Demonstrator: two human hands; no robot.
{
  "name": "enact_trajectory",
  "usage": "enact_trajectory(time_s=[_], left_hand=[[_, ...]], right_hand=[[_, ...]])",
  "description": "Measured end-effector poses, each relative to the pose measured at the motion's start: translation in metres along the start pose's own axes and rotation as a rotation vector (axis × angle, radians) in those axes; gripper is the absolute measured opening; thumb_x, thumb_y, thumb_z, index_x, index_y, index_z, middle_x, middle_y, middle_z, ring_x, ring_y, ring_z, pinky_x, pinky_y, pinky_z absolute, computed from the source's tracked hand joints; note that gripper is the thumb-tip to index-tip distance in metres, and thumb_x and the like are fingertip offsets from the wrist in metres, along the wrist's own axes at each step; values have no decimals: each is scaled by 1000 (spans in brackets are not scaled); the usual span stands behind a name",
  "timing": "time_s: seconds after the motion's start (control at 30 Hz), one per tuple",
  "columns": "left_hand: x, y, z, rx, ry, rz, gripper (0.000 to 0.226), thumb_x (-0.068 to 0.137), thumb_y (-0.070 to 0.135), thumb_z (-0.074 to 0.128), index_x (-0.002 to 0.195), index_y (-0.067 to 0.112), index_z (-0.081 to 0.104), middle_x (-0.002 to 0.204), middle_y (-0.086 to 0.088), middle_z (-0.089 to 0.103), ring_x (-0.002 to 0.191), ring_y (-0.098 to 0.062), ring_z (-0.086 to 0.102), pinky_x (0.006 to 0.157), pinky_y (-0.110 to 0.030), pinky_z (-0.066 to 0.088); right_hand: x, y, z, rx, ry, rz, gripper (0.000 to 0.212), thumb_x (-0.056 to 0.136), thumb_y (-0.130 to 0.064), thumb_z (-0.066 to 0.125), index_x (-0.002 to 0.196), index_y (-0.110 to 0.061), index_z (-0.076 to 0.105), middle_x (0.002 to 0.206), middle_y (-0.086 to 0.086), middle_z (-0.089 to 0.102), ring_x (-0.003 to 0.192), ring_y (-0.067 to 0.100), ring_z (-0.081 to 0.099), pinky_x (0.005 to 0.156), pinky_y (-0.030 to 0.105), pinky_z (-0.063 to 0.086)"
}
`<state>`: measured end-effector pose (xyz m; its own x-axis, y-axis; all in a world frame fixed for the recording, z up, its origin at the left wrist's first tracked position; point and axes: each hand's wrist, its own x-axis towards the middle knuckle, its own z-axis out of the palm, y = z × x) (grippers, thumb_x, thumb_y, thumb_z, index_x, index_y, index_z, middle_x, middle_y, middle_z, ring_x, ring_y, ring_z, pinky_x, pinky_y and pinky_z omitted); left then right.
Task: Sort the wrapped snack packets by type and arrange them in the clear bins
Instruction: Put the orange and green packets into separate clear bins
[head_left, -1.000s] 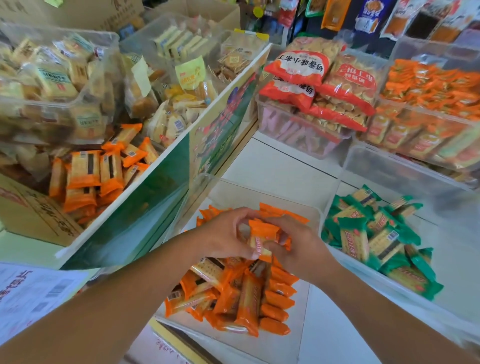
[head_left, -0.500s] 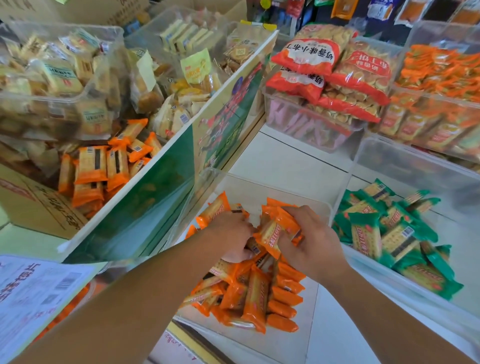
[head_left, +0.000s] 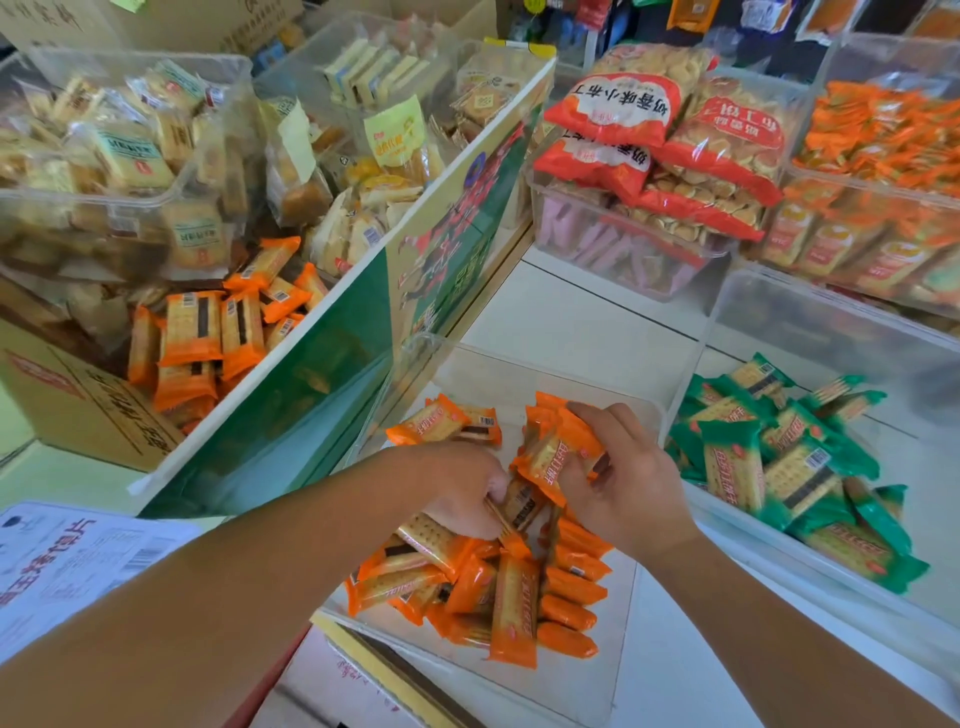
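**A:** Entry: fingers?

**B:** Right hand (head_left: 628, 488): fingers clenched round an orange cracker packet (head_left: 553, 460). Left hand (head_left: 462, 488): fingers pinching another. Both over the middle of the clear bin (head_left: 597, 675).

**A:** Handling?

**B:** Likely light, slippery film, brittle contents. Grip the long edges. Green packets (head_left: 779, 467): right of that bin.

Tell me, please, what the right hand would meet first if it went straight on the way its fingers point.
Probably the far wall of the clear bin, just beyond the orange packets that the right hand grips; depth is unclear, so it might pass over the rim.
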<state>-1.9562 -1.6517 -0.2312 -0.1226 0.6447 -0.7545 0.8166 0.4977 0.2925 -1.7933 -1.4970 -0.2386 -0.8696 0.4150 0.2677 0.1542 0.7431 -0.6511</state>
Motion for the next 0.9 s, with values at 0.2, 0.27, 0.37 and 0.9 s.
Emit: enact_trajectory(time_s=[0.2, 0.27, 0.37, 0.9], left_hand=[[21, 8, 9, -169, 166, -111, 34, 88, 55, 67, 85, 21, 70, 85, 3, 68, 85, -22, 64, 74, -37, 57], [24, 15, 12, -80, 159, -137, 43, 83, 60, 68, 112, 28, 68, 110, 5, 68, 102, -25, 63, 84, -40, 57], [28, 15, 12, -132, 127, -138, 73, 78, 66, 72, 138, 28, 56, 128, 6, 65, 114, -26, 62, 95, -41, 55], [-34, 17, 21, -337, -3, 20, 51, 79, 61, 80, 123, 38, 69, 123, 20, 55, 109, -4, 52, 90, -26, 45]], right_hand=[[-1, 0, 1, -24, -7, 10, 47, 86, -34, 59, 130, -19, 64, 100, -9, 54, 75, 12, 55, 56, 30, 52], [-1, 0, 0, -21, -19, 13, 47, 86, -35, 59, 131, -19, 63, 100, -9, 54, 76, 13, 56, 56, 32, 53], [0, -1, -2, -26, -35, 22, 48, 86, -34, 60, 132, -20, 62, 102, -9, 55, 76, 13, 57, 56, 31, 53], [-1, 1, -6, -73, -108, -43, 49, 82, -33, 64, 129, -18, 65, 101, -9, 60, 71, 12, 61, 55, 25, 49]])
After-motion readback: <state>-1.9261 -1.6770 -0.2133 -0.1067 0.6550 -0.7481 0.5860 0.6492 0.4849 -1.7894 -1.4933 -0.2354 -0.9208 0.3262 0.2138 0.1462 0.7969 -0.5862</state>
